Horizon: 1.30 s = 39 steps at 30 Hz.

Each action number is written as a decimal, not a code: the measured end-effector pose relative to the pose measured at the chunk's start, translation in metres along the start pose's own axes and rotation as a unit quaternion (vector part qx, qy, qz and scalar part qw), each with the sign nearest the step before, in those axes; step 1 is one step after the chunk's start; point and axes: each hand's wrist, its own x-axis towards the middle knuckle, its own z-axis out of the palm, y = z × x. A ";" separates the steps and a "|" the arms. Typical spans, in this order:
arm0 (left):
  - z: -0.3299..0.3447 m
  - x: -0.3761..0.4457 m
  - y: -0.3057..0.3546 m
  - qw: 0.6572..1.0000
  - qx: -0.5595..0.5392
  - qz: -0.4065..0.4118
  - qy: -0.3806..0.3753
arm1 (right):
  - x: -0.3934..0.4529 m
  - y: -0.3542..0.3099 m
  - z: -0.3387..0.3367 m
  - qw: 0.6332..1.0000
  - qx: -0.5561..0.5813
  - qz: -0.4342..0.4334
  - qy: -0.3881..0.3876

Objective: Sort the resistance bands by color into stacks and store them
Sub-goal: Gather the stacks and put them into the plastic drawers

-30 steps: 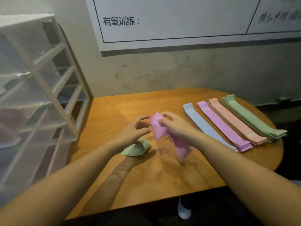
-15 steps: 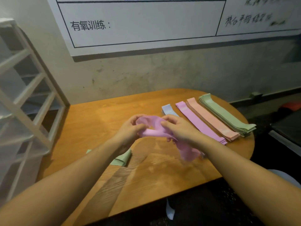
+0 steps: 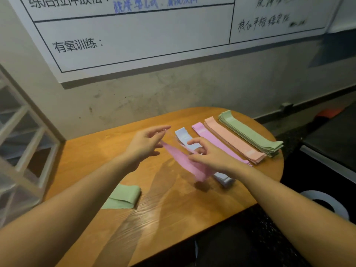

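1. While the pink band (image 3: 185, 162) hangs in the air above the table (image 3: 173, 209), both hands hold it: the left hand (image 3: 144, 145) has one end pinched between thumb and fingers, and the right hand (image 3: 210, 155) has its fingers curled round the middle, the free end drooping, blurred, below that hand.
2. Along the right side of the table four stacks lie side by side: blue stack (image 3: 184, 136), pink stack (image 3: 213, 143), peach stack (image 3: 233, 140) and green stack (image 3: 250, 133).
3. The blue stack is partly hidden behind the right hand, its near end showing below the wrist.
4. A loose green band (image 3: 123, 197) lies folded near the table's left front, well apart from the stacks.
5. A white drawer rack (image 3: 21, 147) stands at the left, and a whiteboard (image 3: 134, 39) with writing hangs on the wall behind.
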 end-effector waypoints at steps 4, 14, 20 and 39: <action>0.006 0.001 0.017 0.999 0.028 0.035 -0.010 | -0.009 -0.001 -0.007 1.000 0.005 0.010 -0.024; 0.027 -0.012 0.033 0.994 -0.051 0.085 -0.039 | -0.021 -0.016 -0.007 0.998 0.053 -0.032 0.020; 0.030 -0.025 0.042 0.992 -0.045 0.108 -0.050 | -0.029 -0.037 -0.008 0.988 0.101 -0.084 0.083; 0.061 -0.045 0.081 0.976 -0.169 0.073 -0.120 | -0.048 -0.054 -0.027 0.965 0.134 -0.123 0.187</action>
